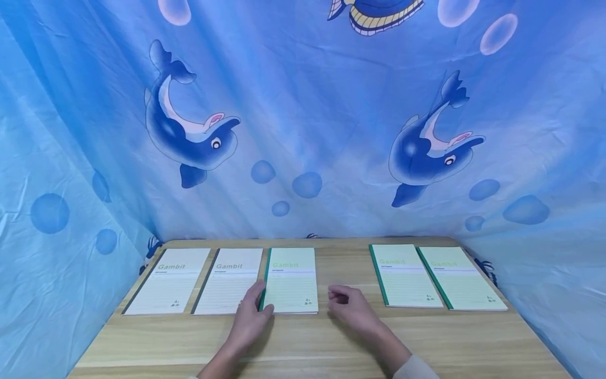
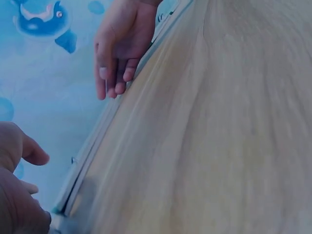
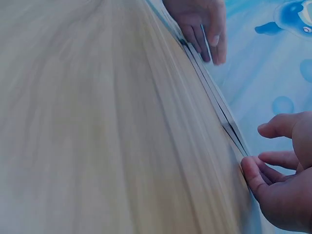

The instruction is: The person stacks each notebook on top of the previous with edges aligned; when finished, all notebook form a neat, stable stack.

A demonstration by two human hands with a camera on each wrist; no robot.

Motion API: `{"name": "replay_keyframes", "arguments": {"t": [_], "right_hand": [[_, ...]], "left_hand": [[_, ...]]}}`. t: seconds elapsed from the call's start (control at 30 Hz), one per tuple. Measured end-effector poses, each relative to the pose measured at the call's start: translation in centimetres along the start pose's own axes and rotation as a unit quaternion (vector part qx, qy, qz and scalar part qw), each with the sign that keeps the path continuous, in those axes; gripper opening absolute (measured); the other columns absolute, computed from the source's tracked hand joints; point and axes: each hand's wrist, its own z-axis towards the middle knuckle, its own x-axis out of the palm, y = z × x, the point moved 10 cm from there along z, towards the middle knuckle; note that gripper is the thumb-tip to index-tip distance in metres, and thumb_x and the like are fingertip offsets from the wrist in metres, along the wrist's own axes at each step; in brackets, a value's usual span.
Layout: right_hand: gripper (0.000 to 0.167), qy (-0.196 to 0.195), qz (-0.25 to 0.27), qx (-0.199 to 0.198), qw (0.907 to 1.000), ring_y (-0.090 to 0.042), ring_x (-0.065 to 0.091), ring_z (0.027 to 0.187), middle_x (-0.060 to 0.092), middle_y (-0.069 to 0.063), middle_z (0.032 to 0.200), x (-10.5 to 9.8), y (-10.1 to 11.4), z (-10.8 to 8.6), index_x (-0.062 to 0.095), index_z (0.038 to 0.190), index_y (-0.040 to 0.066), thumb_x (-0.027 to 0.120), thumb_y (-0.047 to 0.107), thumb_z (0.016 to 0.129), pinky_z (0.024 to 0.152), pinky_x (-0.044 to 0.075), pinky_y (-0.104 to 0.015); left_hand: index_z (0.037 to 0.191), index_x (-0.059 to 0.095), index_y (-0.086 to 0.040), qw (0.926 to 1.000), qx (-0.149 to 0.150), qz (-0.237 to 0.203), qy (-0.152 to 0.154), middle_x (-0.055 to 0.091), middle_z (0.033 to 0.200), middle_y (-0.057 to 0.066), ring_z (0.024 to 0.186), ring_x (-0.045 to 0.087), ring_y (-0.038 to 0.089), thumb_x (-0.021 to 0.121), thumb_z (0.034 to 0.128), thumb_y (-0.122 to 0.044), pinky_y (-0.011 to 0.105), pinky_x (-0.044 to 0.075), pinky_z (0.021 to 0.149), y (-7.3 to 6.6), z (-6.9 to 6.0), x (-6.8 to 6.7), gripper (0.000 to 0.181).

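Observation:
Five notebooks, each with "Gambit" on the cover, lie flat on the wooden table. My left hand (image 1: 251, 314) is at the lower left corner of a green-spined notebook (image 1: 290, 287), fingers along its spine and over the edge of the dark-spined notebook (image 1: 229, 279) beside it. Its thumb stands apart from the fingers in the left wrist view. My right hand (image 1: 355, 310) hovers over the table between that green-spined notebook and another green-spined notebook (image 1: 407, 281), fingers loosely bent and holding nothing. The right wrist view shows this right hand (image 3: 287, 175) with thumb and fingers apart.
A second dark-spined notebook (image 1: 163, 284) lies at the far left, and one more green-spined notebook (image 1: 464, 284) at the far right. Bare wood of the table (image 1: 303, 347) shows in front. A blue curtain (image 1: 303, 126) with dolphins hangs behind and at both sides.

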Motion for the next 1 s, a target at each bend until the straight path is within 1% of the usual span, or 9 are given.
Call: {"name": "replay_keyframes", "arguments": {"t": [0.03, 0.1, 0.23, 0.33, 0.43, 0.53, 0.67, 0.83, 1.0], "right_hand": [[0.054, -0.001, 0.003, -0.004, 1.0, -0.021, 0.064, 0.111, 0.068, -0.013, 0.123, -0.6, -0.1, -0.2, 0.056, 0.141, -0.007, 0.071, 0.013, 0.093, 0.093, 0.057, -0.023], [0.052, -0.008, 0.009, -0.004, 0.9999, -0.021, 0.064, 0.111, 0.068, -0.015, 0.123, -2.1, -0.3, -0.8, 0.056, 0.14, -0.008, 0.07, 0.012, 0.094, 0.091, 0.056, -0.017], [0.05, -0.032, 0.001, -0.005, 0.9995, -0.023, 0.066, 0.111, 0.069, -0.019, 0.123, -5.7, -0.6, -2.1, 0.056, 0.139, -0.01, 0.07, 0.011, 0.095, 0.087, 0.054, -0.012], [0.049, -0.061, -0.021, 0.003, 0.9979, -0.026, 0.067, 0.113, 0.07, -0.02, 0.124, -8.7, -0.9, -3.1, 0.057, 0.138, -0.009, 0.07, 0.012, 0.096, 0.085, 0.055, -0.014], [0.047, -0.096, -0.055, 0.023, 0.9936, -0.029, 0.067, 0.117, 0.07, -0.019, 0.126, -11.8, -1.4, -3.8, 0.059, 0.139, -0.006, 0.069, 0.014, 0.098, 0.088, 0.056, -0.019], [0.047, -0.124, -0.073, 0.054, 0.9881, -0.033, 0.064, 0.125, 0.068, -0.021, 0.133, -14.7, -2.2, -4.3, 0.058, 0.142, -0.003, 0.066, 0.016, 0.1, 0.097, 0.056, -0.029], [0.051, -0.142, -0.071, 0.085, 0.9837, -0.039, 0.059, 0.133, 0.06, -0.028, 0.142, -18.1, -3.4, -5.0, 0.05, 0.147, -0.006, 0.061, 0.017, 0.103, 0.108, 0.054, -0.042], [0.052, -0.159, -0.094, 0.106, 0.9771, -0.044, 0.055, 0.136, 0.054, -0.033, 0.146, -21.5, -5.0, -5.5, 0.047, 0.147, -0.011, 0.055, 0.019, 0.106, 0.11, 0.053, -0.048], [0.053, -0.175, -0.094, 0.138, 0.9702, -0.045, 0.055, 0.133, 0.052, -0.036, 0.146, -23.4, -7.0, -5.7, 0.047, 0.146, -0.012, 0.054, 0.021, 0.105, 0.106, 0.055, -0.049]], "left_hand": [[0.155, 0.038, 0.003, 1.0, 0.005, 0.005, -0.001, 0.028, 0.167, 0.027, 0.156, 0.022, 0.048, 0.064, 0.0931, -0.005, 0.062, 0.021, 0.127, -0.4, 0.0, 0.1, 0.068], [0.155, 0.041, 0.0, 0.9998, 0.017, 0.004, 0.0, 0.03, 0.167, 0.024, 0.155, 0.026, 0.048, 0.065, 0.0931, -0.007, 0.063, 0.024, 0.126, -1.3, -0.1, 0.5, 0.067], [0.153, 0.045, -0.005, 0.9982, 0.047, -0.03, 0.022, 0.038, 0.162, 0.024, 0.15, 0.036, 0.048, 0.064, 0.0946, -0.008, 0.062, 0.034, 0.122, -3.8, -0.3, 2.3, 0.062], [0.152, 0.046, -0.004, 0.9938, 0.076, -0.063, 0.052, 0.044, 0.158, 0.025, 0.147, 0.042, 0.048, 0.064, 0.0959, -0.009, 0.06, 0.037, 0.121, -6.1, -0.3, 4.3, 0.059], [0.152, 0.045, -0.002, 0.9879, 0.095, -0.085, 0.089, 0.046, 0.157, 0.025, 0.147, 0.042, 0.047, 0.063, 0.0968, -0.012, 0.059, 0.036, 0.122, -8.3, 0.0, 6.8, 0.059], [0.153, 0.045, -0.002, 0.9822, 0.087, -0.107, 0.128, 0.047, 0.158, 0.023, 0.148, 0.04, 0.045, 0.063, 0.0968, -0.015, 0.058, 0.035, 0.123, -9.9, 0.7, 9.6, 0.06], [0.152, 0.046, -0.002, 0.973, 0.054, -0.143, 0.173, 0.048, 0.157, 0.02, 0.149, 0.041, 0.043, 0.064, 0.0965, -0.019, 0.057, 0.036, 0.123, -11.1, 1.8, 13.4, 0.061], [0.15, 0.048, 0.0, 0.9635, 0.013, -0.176, 0.202, 0.052, 0.154, 0.019, 0.145, 0.046, 0.041, 0.064, 0.0961, -0.021, 0.055, 0.041, 0.12, -12.1, 3.0, 17.3, 0.06], [0.151, 0.046, 0.001, 0.9537, -0.028, -0.197, 0.225, 0.05, 0.155, 0.022, 0.143, 0.046, 0.043, 0.063, 0.0965, -0.023, 0.058, 0.04, 0.12, -12.1, 3.6, 20.3, 0.062]]}}
